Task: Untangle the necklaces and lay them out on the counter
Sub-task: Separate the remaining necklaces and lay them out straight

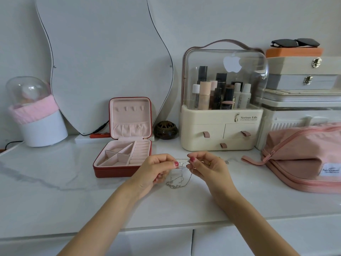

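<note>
Thin silver necklaces (177, 179) are pinched between the curled fingers of the left hand (156, 170) and the right hand (208, 167). The tangled chains are hung in loose loops over the smooth white marble counter (55, 182), near an open red box (122, 157).

I can't count the strands in the silver necklaces (176, 179); they are too fine, and where they hang in a knot I can't tell which crosses which. My left hand (156, 169) and right hand (208, 166) hide the bits they pinch. At three o'clock the pink pouch (302, 157) is cut off by the edge, and its label is too small to read. The stacked boxes (302, 78) at two o'clock run off the frame too.
</note>
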